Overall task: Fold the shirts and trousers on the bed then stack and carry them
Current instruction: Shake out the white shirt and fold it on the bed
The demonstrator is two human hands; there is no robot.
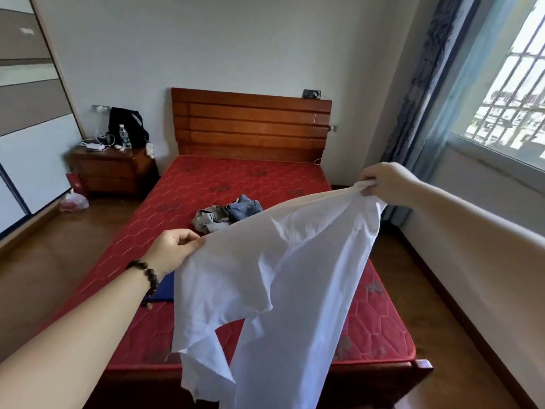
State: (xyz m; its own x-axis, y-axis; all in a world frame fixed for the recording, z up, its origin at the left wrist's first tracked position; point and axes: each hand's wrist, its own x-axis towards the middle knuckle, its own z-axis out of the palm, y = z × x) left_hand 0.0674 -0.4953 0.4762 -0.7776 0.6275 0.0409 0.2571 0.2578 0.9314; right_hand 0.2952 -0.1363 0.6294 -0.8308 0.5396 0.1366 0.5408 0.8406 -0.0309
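A white shirt (pixel 283 278) hangs spread in the air over the foot of the bed (pixel 182 196). My left hand (pixel 174 249) pinches its left top edge and my right hand (pixel 380 181) grips the bunched right top edge, higher and farther out. On the red mattress behind it lies a crumpled heap of clothes: grey trousers (pixel 209 221) and blue jeans (pixel 246 209). A dark blue folded item (pixel 163 289) shows by my left wrist, mostly hidden by the shirt.
The wooden headboard (pixel 250 125) stands against the far wall. A nightstand (pixel 113 169) at the left carries a black backpack and a bottle. A plastic bag (pixel 73 202) lies on the floor. The window and curtain are at the right, the wardrobe at the left.
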